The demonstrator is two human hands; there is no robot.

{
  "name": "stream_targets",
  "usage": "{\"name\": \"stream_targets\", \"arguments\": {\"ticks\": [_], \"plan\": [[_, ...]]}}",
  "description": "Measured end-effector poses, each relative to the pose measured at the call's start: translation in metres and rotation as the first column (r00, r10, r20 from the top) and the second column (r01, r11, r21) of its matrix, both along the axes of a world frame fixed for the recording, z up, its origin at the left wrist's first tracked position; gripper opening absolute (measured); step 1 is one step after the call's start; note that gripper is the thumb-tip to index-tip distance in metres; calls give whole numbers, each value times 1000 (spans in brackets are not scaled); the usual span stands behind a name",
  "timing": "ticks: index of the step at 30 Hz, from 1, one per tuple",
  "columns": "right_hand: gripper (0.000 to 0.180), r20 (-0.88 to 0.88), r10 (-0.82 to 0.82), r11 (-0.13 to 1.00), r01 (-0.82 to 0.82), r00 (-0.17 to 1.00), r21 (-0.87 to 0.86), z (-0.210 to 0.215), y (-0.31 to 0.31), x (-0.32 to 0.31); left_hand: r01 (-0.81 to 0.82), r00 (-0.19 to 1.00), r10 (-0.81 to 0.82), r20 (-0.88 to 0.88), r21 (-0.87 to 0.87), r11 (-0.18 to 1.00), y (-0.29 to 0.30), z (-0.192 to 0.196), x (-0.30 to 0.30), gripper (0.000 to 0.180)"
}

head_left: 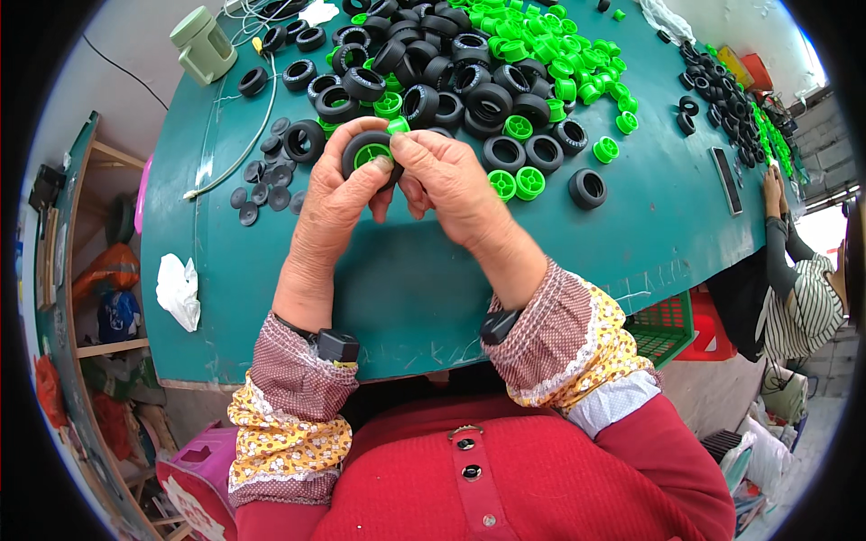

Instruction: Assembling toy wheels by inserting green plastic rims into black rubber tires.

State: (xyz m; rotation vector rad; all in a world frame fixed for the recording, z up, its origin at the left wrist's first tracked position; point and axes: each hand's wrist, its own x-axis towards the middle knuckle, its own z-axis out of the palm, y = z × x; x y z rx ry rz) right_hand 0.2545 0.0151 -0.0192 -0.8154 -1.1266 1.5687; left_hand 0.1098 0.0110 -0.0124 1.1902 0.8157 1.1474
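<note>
Between my two hands, above the table, is a small black toy tire with a green wheel rim inside its opening. My left hand grips it with the fingers behind and the thumb across the front. My right hand pinches its right side with thumb and fingers, partly covering it. Just beyond my hands lies a heap of loose black tires, with green rims among them and to the right. Small dark round discs are scattered left of my left hand.
On the green table are a crumpled white tissue, a white cable, a lidded cup and a phone-like device. More tires lie far right, near another person. A green crate stands beside the table's front edge.
</note>
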Motion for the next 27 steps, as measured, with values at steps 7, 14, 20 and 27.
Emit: {"name": "stream_targets", "arguments": {"ticks": [7,14,20,27], "plan": [[28,222,-158,962,100,962,253,-8,6,-4,-137,986,139,-93,30,990,-2,-1,8,39],[56,576,-89,939,-124,813,320,7,-1,-3,-178,979,182,89,-45,983,0,-7,-2,26],[51,371,-455,765,143,809,628,-9,5,-8,-38,963,54,264,-66,997,1,-8,-2,38],[42,419,-455,771,112,786,627,-3,2,-7,-104,985,107,137,-31,994,0,-9,-1,38]]}}
